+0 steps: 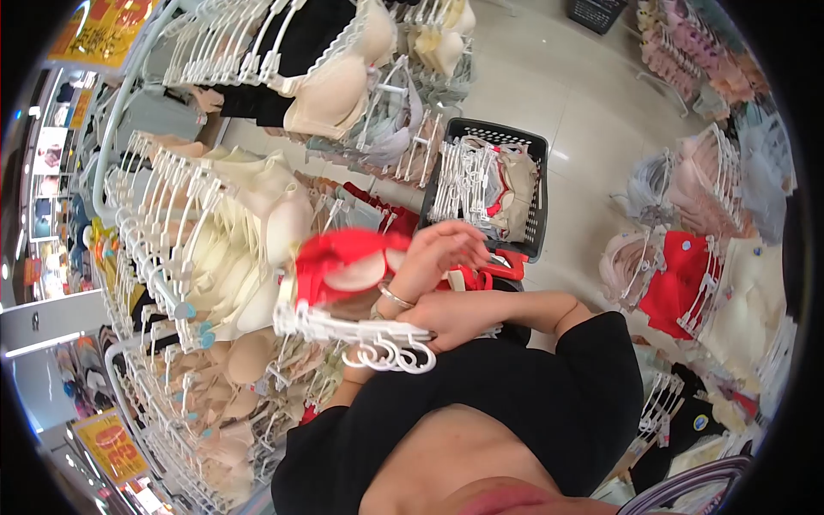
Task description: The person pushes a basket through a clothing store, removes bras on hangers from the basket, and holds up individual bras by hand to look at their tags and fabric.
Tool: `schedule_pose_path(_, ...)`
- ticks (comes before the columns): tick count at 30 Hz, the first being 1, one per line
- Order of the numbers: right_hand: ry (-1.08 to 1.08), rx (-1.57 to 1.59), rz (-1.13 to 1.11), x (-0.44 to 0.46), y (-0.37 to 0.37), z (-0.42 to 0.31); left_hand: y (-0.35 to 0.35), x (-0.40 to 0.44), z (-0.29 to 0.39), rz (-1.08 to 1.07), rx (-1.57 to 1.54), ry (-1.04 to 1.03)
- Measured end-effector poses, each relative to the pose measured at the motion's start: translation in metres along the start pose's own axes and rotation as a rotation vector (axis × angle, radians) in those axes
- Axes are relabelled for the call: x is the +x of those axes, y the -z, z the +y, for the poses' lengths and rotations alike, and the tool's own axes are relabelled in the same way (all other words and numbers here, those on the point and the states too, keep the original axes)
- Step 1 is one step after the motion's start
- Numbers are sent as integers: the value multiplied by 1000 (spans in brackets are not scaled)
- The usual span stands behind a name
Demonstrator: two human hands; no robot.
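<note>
My right hand [457, 319] is closed around a bundle of white plastic hangers [356, 330], their hooks pointing toward my body. Red bras [348, 262] with pale cup linings hang from the bundle, slightly blurred. My left hand [442, 249], with a bracelet at its wrist, is raised just above my right hand. Its fingers are loosely bent and apart, with nothing visible in them. Beyond it, a black basket [539, 184] holds several bras on white hangers [468, 184]. Something red [506, 264] lies below the basket, partly hidden by my arm.
To my left, a rack carries rows of cream bras [249, 223], with beige bras [249, 360] lower down. White-hangered bras [330, 90] hang ahead. On the right are a red garment [678, 283] and cream garments [751, 292]. Tiled floor [584, 146] runs between the racks.
</note>
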State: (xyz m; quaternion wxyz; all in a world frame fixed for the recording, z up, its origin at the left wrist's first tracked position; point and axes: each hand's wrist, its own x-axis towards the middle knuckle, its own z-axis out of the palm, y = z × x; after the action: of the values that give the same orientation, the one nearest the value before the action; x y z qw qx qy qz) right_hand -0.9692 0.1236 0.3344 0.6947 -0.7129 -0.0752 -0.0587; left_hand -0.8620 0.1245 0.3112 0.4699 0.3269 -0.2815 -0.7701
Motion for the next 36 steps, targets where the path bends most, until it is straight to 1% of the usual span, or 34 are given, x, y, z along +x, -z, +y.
schedule_pose_path(1,-44,18,-64,-2,-1,1,0,-1,-7,7,-1,12)
schedule_pose_path(2,-47,22,-79,0,-1,1,1,-1,-12,14,-2,23)
schedule_pose_path(4,-96,-198,-226,2,2,1,5,0,-11,23,-25,24)
schedule_pose_path(6,-64,-188,-273,4,3,10,5,4,-5,44,-51,8)
schedule_pose_path(8,-111,-122,-289,7,0,10,-5,10,16,52,83,-98)
schedule_pose_path(10,-122,-89,-322,6,0,7,-17,20,31,68,110,-139)
schedule_pose_path(12,-192,-71,-314,3,4,7,-30,35,37,-21,156,-142)
schedule_pose_path(13,-209,-58,-303,2,11,-4,-36,41,37,-1,151,-165)
schedule_pose_path(14,-210,-63,-342,-2,14,-6,-43,48,36,-95,153,-157)
schedule_pose_path(15,-186,-67,-274,-9,15,-8,-48,54,33,-183,156,-149)
schedule_pose_path(16,-161,-70,-205,-16,17,-10,-54,62,27,-152,150,-179)
schedule_pose_path(17,-206,-127,-218,-25,20,-12,-63,71,16,-199,134,-197)
schedule_pose_path(18,-202,-128,-256,-35,20,-15,-73,81,4,-247,118,-217)
schedule_pose_path(20,-352,-141,-115,-55,19,-19,-92,103,-19,-360,102,-245)
schedule_pose_path(22,-291,-215,-35,-72,18,-19,-100,114,-27,-491,99,-259)
schedule_pose_path(23,-342,-164,-2,-84,14,-16,-103,112,-29,-493,104,-259)
schedule_pose_path(24,-338,-167,0,-92,14,-16,-107,106,-26,-497,155,-261)
schedule_pose_path(26,-580,-158,-70,-104,17,-16,-118,90,-16,-505,258,-266)
schedule_pose_path(27,-648,-245,-104,-107,18,-17,-124,81,-12,-511,299,-272)
schedule_pose_path(28,-655,-247,-102,-110,17,-18,-129,73,-11,-518,340,-279)
schedule_pose_path(30,-139,-722,12,-114,15,-17,-133,61,-12,-500,297,-300)
schedule_pose_path(31,-88,-766,104,-120,15,-19,-135,54,-13,-478,258,-318)
schedule_pose_path(32,-154,-726,241,-127,21,-20,-135,46,-13,-490,256,-317)
schedule_pose_path(34,-289,-631,544,-146,34,-16,-137,31,-14,-414,211,-285)
schedule_pose_path(36,-490,-543,706,-169,50,5,-137,22,-21,-423,177,-297)
